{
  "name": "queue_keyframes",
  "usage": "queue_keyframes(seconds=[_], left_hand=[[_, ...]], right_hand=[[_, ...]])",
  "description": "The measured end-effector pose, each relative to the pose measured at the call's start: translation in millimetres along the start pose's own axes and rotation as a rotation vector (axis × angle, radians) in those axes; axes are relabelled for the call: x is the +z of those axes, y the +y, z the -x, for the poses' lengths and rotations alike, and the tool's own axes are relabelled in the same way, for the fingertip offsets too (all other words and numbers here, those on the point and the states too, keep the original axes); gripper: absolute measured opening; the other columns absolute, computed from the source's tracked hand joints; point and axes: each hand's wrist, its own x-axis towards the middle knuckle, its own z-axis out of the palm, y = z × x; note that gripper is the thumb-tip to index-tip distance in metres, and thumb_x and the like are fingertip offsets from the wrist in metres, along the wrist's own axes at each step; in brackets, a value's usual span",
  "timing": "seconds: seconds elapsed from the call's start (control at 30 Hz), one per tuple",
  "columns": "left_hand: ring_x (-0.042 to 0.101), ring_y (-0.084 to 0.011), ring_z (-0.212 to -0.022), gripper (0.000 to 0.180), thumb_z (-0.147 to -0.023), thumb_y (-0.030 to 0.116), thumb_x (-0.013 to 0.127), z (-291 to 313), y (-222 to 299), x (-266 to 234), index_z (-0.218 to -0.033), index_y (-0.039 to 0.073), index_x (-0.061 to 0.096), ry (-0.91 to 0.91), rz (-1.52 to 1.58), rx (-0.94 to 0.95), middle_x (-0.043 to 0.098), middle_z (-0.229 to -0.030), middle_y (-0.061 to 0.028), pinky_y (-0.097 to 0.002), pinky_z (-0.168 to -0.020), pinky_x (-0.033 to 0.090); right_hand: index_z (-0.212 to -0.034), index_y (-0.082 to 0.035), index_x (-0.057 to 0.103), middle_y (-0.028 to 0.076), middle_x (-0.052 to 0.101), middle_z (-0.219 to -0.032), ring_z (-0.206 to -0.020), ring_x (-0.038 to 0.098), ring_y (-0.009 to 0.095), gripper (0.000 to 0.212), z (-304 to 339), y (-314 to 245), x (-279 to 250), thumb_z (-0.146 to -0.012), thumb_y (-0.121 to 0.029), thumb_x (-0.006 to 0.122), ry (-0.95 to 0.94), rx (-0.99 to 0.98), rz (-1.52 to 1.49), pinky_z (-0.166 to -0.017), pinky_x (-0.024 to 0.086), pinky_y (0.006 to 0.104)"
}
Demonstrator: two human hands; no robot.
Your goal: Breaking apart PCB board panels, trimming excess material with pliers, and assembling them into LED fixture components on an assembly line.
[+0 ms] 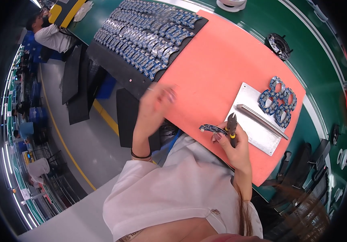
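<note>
Looks like the trimming step is in hand: the right hand (233,141) is clenched around a pair of black side cutters with a yellow band (232,128), and the same hand pinches a small blue curved circuit board piece (209,128) at the cutter's left, near the front edge of the salmon-pink mat (218,68). The left hand (157,99) is up in the air over the mat's left edge, blurred, so I can't tell if it's gripping anything or not.

My guess is the next move calls for steadying that little board and lining the cutter tips up cleanly on it (fiddly with one hand).

To the right on the mat sits a flat grey metal plate (250,129) with a metal rod (262,121) across it and a pile of blue ring-shaped boards (279,101). Far left, a black tray packed with rows of blue boards (149,36). The green counter (302,60) runs around it all, other people working along the far left aisle.
</note>
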Motion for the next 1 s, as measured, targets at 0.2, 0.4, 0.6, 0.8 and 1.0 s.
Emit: queue_keyframes(seconds=[0.2,0.4,0.6,0.8,1.0], left_hand=[[0.058,-0.0146,-0.058,0.01,-0.092,0.006,0.062,24,19,0,-0.086,-0.001,0.067,-0.337,0.139,-0.042,0.057,-0.064,-0.0067,-0.0249,-0.056,0.044],[0.059,-0.0108,-0.059,0.016,-0.096,0.007,0.055,24,-60,-77,-0.083,0.0,0.06,0.359,0.439,-0.145,0.062,-0.075,-0.0073,-0.0242,-0.052,0.047],[0.047,-0.0052,-0.058,0.031,-0.102,0.024,0.056,-64,-247,-238,-0.08,0.003,0.06,0.848,0.287,-0.137,0.055,-0.069,0.0004,-0.0199,-0.054,0.038],[0.053,-0.0052,-0.054,0.03,-0.099,0.027,0.06,-122,-361,-303,-0.082,0.004,0.067,0.845,0.064,-0.349,0.061,-0.067,0.0009,-0.0191,-0.049,0.041],[0.061,-0.0179,-0.064,0.03,-0.092,0.033,0.067,-145,-378,-334,-0.083,0.005,0.07,0.949,-0.426,-0.631,0.067,-0.075,-0.0058,-0.0322,-0.059,0.05]], right_hand=[[-0.106,0.004,0.058,0.008,0.065,-0.089,-0.083,0.059,0.009,0.015,-21,-2,25,-0.094,-0.003,0.063,-0.1,0.013,0.092,-0.074,0.048,0.0252],[-0.111,0.001,0.057,0.007,0.063,-0.087,-0.078,0.06,0.012,0.022,-32,10,31,-0.098,-0.016,0.06,0.075,-0.024,-0.094,-0.064,0.046,0.0249],[-0.11,0.001,0.056,0.007,0.062,-0.089,-0.079,0.06,0.013,0.017,-30,8,26,-0.097,-0.009,0.059,0.053,0.068,-0.023,-0.068,0.046,0.0262],[-0.11,0.002,0.055,0.007,0.06,-0.093,-0.084,0.059,0.014,0.016,-23,18,28,-0.096,-0.003,0.057,0.083,0.152,-0.051,-0.075,0.048,0.0288],[-0.11,0.002,0.056,0.007,0.06,-0.092,-0.085,0.059,0.014,0.016,-19,22,32,-0.095,-0.003,0.058,0.125,0.177,-0.066,-0.074,0.048,0.0296]])
